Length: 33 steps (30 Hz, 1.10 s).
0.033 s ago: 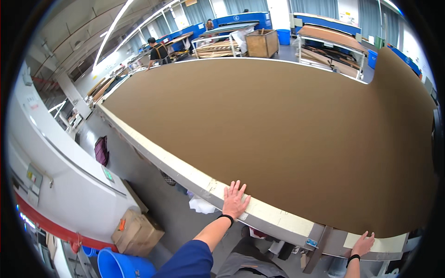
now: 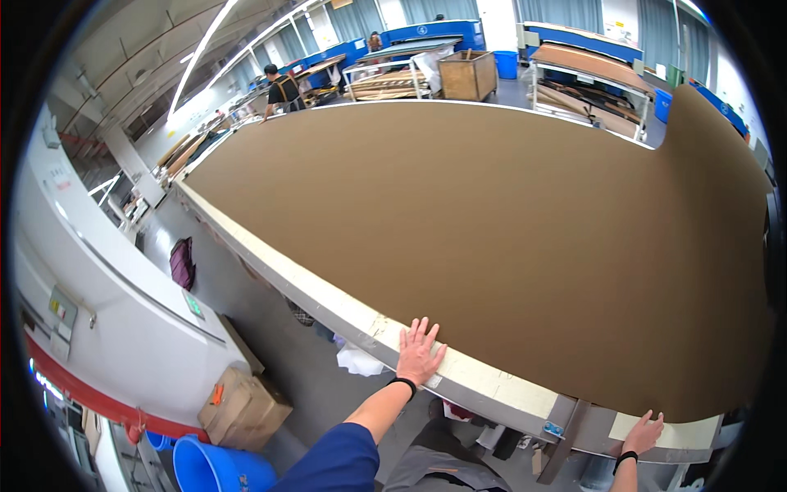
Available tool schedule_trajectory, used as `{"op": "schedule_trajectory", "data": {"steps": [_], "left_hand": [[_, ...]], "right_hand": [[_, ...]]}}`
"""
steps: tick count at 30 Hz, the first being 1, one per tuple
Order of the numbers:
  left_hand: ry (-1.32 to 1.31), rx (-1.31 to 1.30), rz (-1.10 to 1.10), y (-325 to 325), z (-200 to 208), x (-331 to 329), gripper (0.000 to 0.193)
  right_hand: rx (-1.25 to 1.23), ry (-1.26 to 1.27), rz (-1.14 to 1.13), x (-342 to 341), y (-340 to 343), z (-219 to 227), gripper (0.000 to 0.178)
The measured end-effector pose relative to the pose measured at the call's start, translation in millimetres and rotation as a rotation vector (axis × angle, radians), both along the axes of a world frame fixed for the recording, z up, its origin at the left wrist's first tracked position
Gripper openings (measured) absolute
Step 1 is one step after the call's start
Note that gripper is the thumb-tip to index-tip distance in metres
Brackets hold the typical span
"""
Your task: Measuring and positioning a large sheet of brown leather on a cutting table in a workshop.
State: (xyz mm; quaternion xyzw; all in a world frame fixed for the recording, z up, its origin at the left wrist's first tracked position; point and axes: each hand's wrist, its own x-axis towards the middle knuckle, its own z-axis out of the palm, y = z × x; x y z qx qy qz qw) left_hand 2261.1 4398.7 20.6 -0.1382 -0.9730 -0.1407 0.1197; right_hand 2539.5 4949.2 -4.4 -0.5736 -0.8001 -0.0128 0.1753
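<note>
A wide, smooth brown sheet [image 2: 459, 230] covers the long table, whose pale front border [image 2: 295, 287] shows along the near side. At the right the sheet curves up off the table; I cannot tell whether it is fabric or leather. My left hand [image 2: 420, 354] lies flat with spread fingers on the border, its fingertips reaching the sheet's near edge. Farther right, my right hand [image 2: 642, 433] rests at the table's edge, fingers stretched and somewhat apart, the tips touching the sheet's edge. Neither hand has anything in its grasp. Both wrists wear black bands.
A dark bar [image 2: 566, 443] crosses a break in the near border between my hands. Down at the left stand a cardboard box [image 2: 243, 410] and a blue bin [image 2: 221, 466]. Across the table are a wooden crate [image 2: 467, 76], loaded racks and a person [image 2: 283, 88].
</note>
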Motion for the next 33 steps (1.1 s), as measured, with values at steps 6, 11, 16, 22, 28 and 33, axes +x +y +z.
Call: {"op": "schedule_trajectory", "data": {"steps": [6,11,16,22,28,33], "left_hand": [[0.016,-0.055,0.020,-1,-6,0,0.059],[0.005,-0.070,0.020,0,-4,3,0.058],[-0.010,-0.072,0.011,0,-4,3,0.058],[0.004,-0.074,0.009,-2,-4,4,0.058],[0.010,-0.064,0.001,0,-3,2,0.058],[0.014,-0.068,0.009,-2,-5,2,0.058]], "right_hand": [[-0.002,-0.028,-0.014,6,12,-13,0.050],[0.000,-0.033,-0.020,9,16,-18,0.053],[0.050,-0.025,-0.018,12,22,-25,0.052],[0.044,-0.008,0.009,10,19,-22,0.051],[0.036,-0.018,0.002,9,15,-17,0.050],[0.026,-0.026,-0.004,3,7,-6,0.051]]}}
